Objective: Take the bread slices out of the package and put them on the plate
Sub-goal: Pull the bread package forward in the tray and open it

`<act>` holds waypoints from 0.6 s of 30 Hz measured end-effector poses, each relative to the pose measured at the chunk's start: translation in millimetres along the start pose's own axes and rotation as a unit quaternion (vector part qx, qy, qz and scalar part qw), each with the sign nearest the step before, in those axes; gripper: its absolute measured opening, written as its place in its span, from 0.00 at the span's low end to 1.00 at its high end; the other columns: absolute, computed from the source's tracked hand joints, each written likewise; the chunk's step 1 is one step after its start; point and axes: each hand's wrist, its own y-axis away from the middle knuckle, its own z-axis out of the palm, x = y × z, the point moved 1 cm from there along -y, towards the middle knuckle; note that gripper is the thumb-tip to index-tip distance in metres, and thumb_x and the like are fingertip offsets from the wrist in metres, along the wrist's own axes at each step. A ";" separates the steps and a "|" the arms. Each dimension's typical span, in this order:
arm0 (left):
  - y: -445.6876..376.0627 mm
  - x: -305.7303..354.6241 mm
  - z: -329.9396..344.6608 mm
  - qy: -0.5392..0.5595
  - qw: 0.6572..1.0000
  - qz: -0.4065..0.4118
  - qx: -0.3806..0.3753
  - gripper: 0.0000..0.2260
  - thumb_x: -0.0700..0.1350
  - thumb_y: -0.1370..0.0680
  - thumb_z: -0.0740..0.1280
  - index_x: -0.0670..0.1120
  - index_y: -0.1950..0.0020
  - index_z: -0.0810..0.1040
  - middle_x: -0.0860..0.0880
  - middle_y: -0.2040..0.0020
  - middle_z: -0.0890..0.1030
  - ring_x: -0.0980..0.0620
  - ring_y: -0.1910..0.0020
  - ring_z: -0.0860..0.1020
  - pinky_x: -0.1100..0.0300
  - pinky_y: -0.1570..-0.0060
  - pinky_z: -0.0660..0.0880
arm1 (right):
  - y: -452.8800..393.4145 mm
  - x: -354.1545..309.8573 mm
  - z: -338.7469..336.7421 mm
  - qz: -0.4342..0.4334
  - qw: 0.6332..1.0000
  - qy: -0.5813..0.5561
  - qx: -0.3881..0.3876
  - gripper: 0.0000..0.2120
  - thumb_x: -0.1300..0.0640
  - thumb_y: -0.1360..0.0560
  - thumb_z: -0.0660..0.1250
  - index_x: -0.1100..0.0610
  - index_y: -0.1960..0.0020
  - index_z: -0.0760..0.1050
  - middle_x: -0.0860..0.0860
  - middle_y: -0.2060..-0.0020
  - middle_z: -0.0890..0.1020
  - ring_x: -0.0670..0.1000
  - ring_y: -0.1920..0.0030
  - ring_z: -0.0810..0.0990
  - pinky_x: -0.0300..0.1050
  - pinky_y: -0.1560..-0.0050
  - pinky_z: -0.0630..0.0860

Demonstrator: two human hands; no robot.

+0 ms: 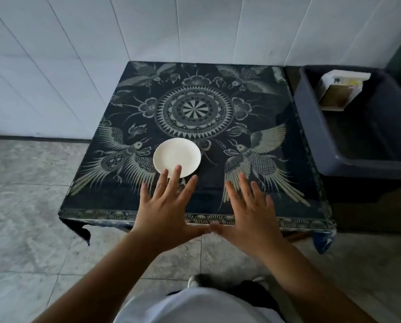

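A small white round plate sits bare on the dark patterned tablecloth, a little left of the table's middle. My left hand is held flat over the table's near edge, fingers spread, its fingertips overlapping the plate's near rim. My right hand is spread the same way just to the right, thumb tips nearly touching. Neither hand holds anything. No bread package or slice shows on the table.
A dark grey plastic bin stands right of the table, with a white and tan carton inside at its far end. White tiled walls rise behind and to the left. Grey tiled floor lies in front.
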 end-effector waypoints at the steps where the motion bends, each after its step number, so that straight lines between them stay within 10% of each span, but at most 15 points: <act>1: -1.7 3.5 -0.4 -0.003 1.000 0.005 -0.015 0.53 0.85 0.39 0.46 0.58 0.21 0.43 0.47 0.20 0.39 0.42 0.21 0.41 0.30 0.29 0.44 | 2.0 3.3 -0.8 0.008 1.000 -0.004 -0.012 0.53 0.14 0.39 0.37 0.42 0.23 0.29 0.49 0.22 0.30 0.59 0.21 0.38 0.71 0.27 0.45; 18: -69.4 196.3 17.3 -0.059 0.959 0.269 -0.063 0.51 0.85 0.39 0.40 0.59 0.25 0.28 0.47 0.21 0.33 0.41 0.23 0.33 0.30 0.28 0.41 | 112.6 160.4 -7.0 0.220 0.971 -0.066 0.074 0.53 0.15 0.39 0.40 0.42 0.22 0.32 0.48 0.25 0.26 0.58 0.21 0.38 0.69 0.27 0.46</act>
